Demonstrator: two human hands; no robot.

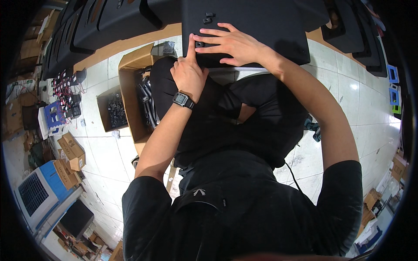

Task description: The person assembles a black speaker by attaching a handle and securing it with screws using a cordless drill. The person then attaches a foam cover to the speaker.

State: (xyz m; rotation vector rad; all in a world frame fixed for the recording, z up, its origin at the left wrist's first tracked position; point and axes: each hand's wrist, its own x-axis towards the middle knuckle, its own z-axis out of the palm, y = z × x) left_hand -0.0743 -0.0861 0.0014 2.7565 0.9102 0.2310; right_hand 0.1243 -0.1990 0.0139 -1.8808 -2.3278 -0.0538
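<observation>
A large black box-shaped housing (261,21) stands in front of my knees. My right hand (235,45) lies flat on its top with the fingers spread, pointing left. Between those fingertips sits a small black part with a hole (199,44). My left hand (190,71), with a watch on the wrist, is at the near left corner of the housing. Its index finger stretches forward along the edge, close to my right fingertips, while the other fingers curl loosely; I see nothing held in it. Farther up the surface lie two more small black parts (207,20).
Left of my legs are an open cardboard box (126,82) with long dark parts and a smaller box (101,102) of small pieces. More black housings (117,30) line the far side. A teal power tool (314,129) lies by my right leg. Wired black units (67,93) stand left.
</observation>
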